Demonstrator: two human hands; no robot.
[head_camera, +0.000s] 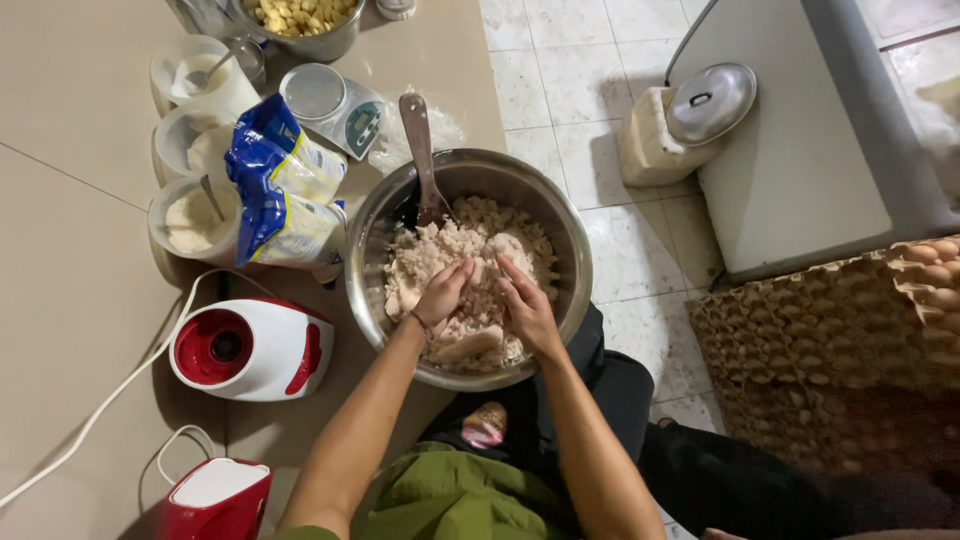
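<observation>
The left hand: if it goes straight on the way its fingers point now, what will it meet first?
The left hand points up the picture and a little right, fingers in the crumbly pale mixture. Going on, it would probably push through more mixture, then meet the spoon leaning at the far rim of the metal bowl; depth is unclear.
</observation>
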